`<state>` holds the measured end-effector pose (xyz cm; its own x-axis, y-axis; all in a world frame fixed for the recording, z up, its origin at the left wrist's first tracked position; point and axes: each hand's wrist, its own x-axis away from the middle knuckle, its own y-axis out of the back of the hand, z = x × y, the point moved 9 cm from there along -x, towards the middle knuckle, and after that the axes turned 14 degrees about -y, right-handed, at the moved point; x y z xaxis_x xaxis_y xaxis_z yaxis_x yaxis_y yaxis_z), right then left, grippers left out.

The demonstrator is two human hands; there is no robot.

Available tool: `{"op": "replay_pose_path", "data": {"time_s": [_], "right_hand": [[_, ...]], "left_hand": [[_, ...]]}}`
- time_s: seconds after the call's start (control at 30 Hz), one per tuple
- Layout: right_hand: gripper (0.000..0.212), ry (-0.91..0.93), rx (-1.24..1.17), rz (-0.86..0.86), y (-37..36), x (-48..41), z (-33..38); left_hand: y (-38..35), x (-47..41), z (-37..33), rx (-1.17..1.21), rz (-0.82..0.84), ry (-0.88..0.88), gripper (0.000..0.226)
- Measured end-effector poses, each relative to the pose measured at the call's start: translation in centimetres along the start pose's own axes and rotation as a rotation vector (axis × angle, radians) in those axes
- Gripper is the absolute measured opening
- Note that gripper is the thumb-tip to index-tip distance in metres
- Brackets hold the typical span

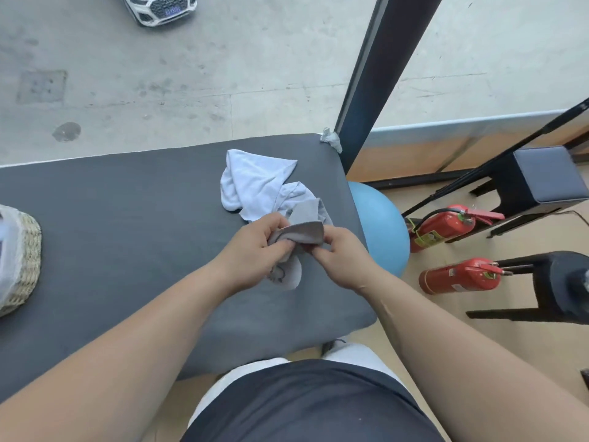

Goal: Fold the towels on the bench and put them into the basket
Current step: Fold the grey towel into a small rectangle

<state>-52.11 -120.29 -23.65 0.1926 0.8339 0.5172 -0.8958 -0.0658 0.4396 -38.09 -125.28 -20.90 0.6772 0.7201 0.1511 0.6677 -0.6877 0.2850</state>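
Sitting at the left edge: a woven basket (27, 266) on the grey bench (127, 218), well apart from both hands.
Left hand (255, 247): centre frame, fingers curled round the bunched end of a small grey towel (306, 232).
Grey towel: held over the bench, its top edge running left to right between the hands, a loose tail hanging below.
Right hand (339, 256): pinches the towel's right corner.
Relation: the basket lies leftward along the bench, so the left hand is nearer.
Pale blue towel (255, 183): crumpled, unfolded, just beyond the hands.
Right of frame: a blue exercise ball (379, 224) and red fire extinguishers (443, 226) on the floor, off the path.
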Motion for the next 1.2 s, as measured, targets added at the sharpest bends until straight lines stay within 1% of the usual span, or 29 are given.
{"op": "replay_pose_path", "data": {"time_s": [0.03,0.07,0.13,0.2,0.3,0.37,0.43,0.5,0.6,0.7,0.8,0.87,0.93,0.97,1.0,1.1,1.2], "right_hand": [[0.028,0.001,0.013,0.018,-0.7,0.4,0.2],[0.024,0.013,0.045,0.036,-1.3,0.8,0.5],[0.018,0.054,0.128,0.055,-2.4,1.7,1.7],[0.020,0.091,0.167,0.078,-3.0,2.5,2.5],[0.021,0.109,0.171,0.172,-3.1,3.0,1.9],[0.026,0.065,0.314,0.262,-3.3,2.9,-0.5],[0.037,0.022,0.553,0.272,-3.5,2.6,-3.6],[0.034,-0.012,0.734,0.279,-3.7,2.4,-6.8],[0.007,-0.021,1.008,0.256,-3.3,2.3,-10.7],[0.022,-0.038,1.201,0.215,-1.9,2.3,-13.7],[0.025,-0.007,1.334,0.179,-0.9,2.5,-15.8],[0.026,-0.008,1.414,0.215,-0.4,3.0,-17.2],[0.015,-0.055,1.337,0.261,0.1,3.7,-18.2],[0.009,-0.083,1.240,0.275,0.3,3.9,-18.3],[0.008,-0.110,1.131,0.273,0.4,4.0,-18.4],[0.013,-0.167,0.878,0.229,0.5,3.9,-17.7],[0.022,-0.201,0.780,0.176,0.3,3.4,-17.2]], "left_hand": [[0.2,0.7,-0.1,-0.028,0.029,0.002,0.009],[0.4,1.3,-0.3,-0.073,0.051,-0.010,0.013],[0.6,2.1,-0.8,-0.164,0.030,-0.052,0.011],[0.7,2.8,-1.1,-0.158,-0.054,-0.073,0.014],[1.1,4.3,-1.0,-0.047,-0.228,-0.051,0.017],[1.0,5.4,-1.4,-0.046,-0.294,-0.040,0.018],[0.6,6.4,-1.7,-0.041,-0.329,-0.033,0.018],[0.5,7.3,-2.1,-0.026,-0.388,-0.033,0.018],[1.1,9.0,-2.2,-0.030,-0.543,-0.025,0.017],[2.4,11.8,-1.0,-0.180,-0.735,0.053,0.017],[4.1,15.8,1.7,-0.185,-0.984,0.139,0.018],[5.5,18.9,3.5,-0.197,-1.127,0.220,0.018],[6.3,21.2,5.2,-0.197,-1.166,0.307,0.017],[6.5,21.8,6.1,-0.201,-1.141,0.349,0.016],[6.7,22.2,6.7,-0.218,-1.097,0.385,0.015],[7.4,23.6,8.3,-0.353,-1.013,0.448,0.015],[8.5,25.7,11.1,-0.476,-0.952,0.557,0.016]]}}
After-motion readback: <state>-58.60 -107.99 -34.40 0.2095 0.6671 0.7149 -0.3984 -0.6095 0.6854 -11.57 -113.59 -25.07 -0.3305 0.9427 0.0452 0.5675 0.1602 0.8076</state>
